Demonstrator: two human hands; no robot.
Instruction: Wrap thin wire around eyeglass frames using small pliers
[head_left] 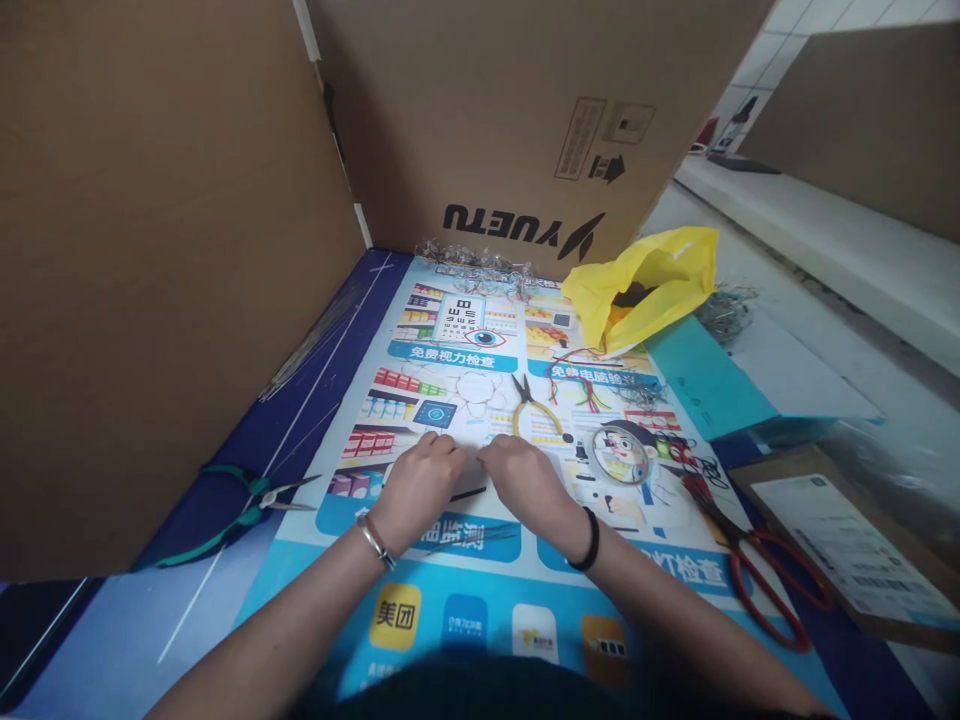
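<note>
My left hand (424,487) and my right hand (525,490) are close together, low over the printed poster sheet (442,570). Both have their fingers curled into a pinch, and whatever lies between the fingertips is too small to make out. Just beyond them are yellow-handled pliers (536,415) and a flower-shaped wire outline (480,392). Thin dark wires (472,538) lie below my hands. A roll of clear tape (621,453) rests to the right of my right hand, with red and green threads (589,395) farther back.
Green-handled pliers (251,500) lie at left, red-handled scissors (757,570) at right. A yellow bag (652,285) stands at the back right, near a teal folder (712,380) and a labelled package (847,540). Tall cardboard panels (480,120) wall the back and left.
</note>
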